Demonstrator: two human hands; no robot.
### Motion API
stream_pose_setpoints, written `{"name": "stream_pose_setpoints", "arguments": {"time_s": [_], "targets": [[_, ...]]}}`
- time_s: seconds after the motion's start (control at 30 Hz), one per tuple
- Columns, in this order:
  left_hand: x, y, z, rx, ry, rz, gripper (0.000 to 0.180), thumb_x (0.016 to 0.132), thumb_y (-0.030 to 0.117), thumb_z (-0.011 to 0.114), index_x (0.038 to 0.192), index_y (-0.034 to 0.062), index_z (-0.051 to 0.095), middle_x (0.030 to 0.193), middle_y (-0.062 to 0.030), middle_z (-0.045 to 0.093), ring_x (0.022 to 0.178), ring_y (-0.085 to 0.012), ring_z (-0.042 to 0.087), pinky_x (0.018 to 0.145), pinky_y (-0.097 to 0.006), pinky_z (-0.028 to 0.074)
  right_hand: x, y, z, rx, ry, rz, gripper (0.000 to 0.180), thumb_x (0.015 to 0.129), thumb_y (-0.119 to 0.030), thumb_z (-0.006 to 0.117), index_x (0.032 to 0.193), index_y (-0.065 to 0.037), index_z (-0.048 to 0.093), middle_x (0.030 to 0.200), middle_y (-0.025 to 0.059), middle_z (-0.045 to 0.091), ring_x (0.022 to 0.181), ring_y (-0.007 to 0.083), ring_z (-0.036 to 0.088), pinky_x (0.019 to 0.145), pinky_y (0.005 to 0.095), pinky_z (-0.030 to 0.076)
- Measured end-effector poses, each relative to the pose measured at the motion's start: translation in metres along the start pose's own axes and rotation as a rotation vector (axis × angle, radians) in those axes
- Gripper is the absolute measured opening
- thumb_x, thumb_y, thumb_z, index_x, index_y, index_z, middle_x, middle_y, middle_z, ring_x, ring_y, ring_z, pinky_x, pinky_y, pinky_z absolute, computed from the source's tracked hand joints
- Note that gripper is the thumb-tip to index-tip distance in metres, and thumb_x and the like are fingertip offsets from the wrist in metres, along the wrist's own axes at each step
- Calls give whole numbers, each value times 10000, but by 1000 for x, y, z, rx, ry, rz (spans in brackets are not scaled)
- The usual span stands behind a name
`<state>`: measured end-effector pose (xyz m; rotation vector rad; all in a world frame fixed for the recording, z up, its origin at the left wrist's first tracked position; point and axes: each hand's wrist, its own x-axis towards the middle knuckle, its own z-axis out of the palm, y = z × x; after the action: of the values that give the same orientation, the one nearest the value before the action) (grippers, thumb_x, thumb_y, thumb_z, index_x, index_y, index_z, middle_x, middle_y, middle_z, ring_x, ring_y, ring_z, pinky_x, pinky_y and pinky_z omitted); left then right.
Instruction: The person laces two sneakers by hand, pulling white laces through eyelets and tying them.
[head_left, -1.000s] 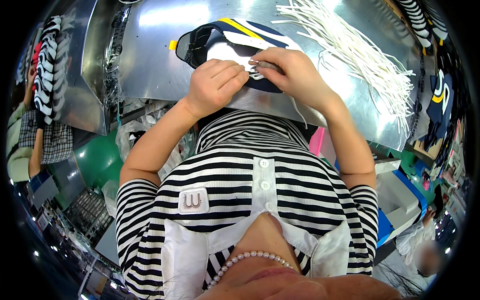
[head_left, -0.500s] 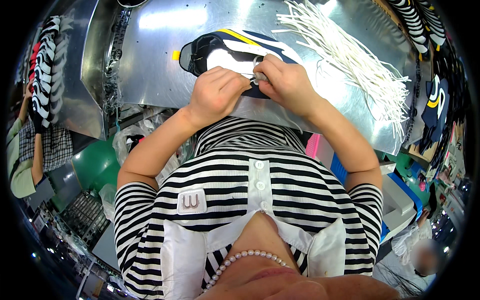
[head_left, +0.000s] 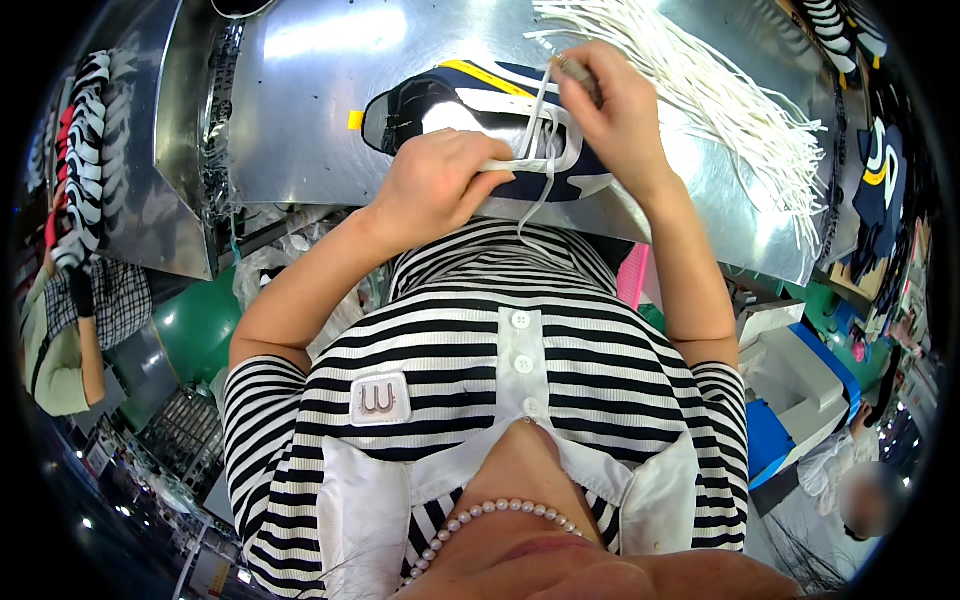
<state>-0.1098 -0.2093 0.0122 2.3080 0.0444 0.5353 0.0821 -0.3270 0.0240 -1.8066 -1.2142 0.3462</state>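
Note:
A navy shoe upper (head_left: pixel 590 160) with white and yellow stripes lies on the metal table, its yellow tab at the left. My left hand (head_left: pixel 440 185) is closed, thumb and fingers pinching the near edge of its lace opening. Raised above the far right side of the upper, my right hand (head_left: pixel 620 115) is closed around a short grey-brown handle (head_left: pixel 580 82) with a thin metal tip. A white shoelace (head_left: pixel 537 115) runs taut from beside this hand down to the eyelets. The lace's loose end (head_left: pixel 530 225) hangs over the table's near edge.
Many white laces (head_left: pixel 690 110) lie in a bundle at the right of the metal table (head_left: pixel 300 150). More navy upper pieces (head_left: pixel 878 190) hang at the far right. Striped uppers (head_left: pixel 85 150) stand in a row at the left, near another person's arm (head_left: pixel 88 350). A blue-and-white box (head_left: pixel 790 385) sits below right.
My right hand has moved up and away from my left hand, drawing the lace taut above the upper. My left hand still pinches the near edge.

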Motion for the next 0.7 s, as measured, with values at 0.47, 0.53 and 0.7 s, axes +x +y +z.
{"name": "stream_pose_setpoints", "arguments": {"time_s": [0.47, 0.53, 0.7], "targets": [[9, 4, 1, -3, -137, -298, 647, 913, 224, 691, 1453, 64, 374, 947, -136, 724, 816, -350, 693, 738, -393, 539, 21, 17, 14, 38, 235, -13, 138, 891, -141, 673, 954, -22, 642, 822, 122, 658, 658, 246, 636, 619, 335, 501], [7, 2, 0, 3, -172, -265, 805, 871, 249, 733, 1510, 63, 280, 885, -130, 721, 759, -353, 686, 703, -409, 538, 26, 20, 21, 57, 312, -58, 128, 928, -133, 661, 989, -20, 656, 715, -8, 591, 634, 54, 473, 574, 223, 407], [10, -1, -12, -149, -87, -334, 945, 907, 302, 714, 1559, 37, 84, 1028, -213, 715, 881, -374, 704, 812, -365, 536, 10, 10, 26, 96, 76, -6, 128, 921, -138, 674, 985, -28, 667, 707, 12, 582, 630, 75, 482, 577, 241, 421]]}}
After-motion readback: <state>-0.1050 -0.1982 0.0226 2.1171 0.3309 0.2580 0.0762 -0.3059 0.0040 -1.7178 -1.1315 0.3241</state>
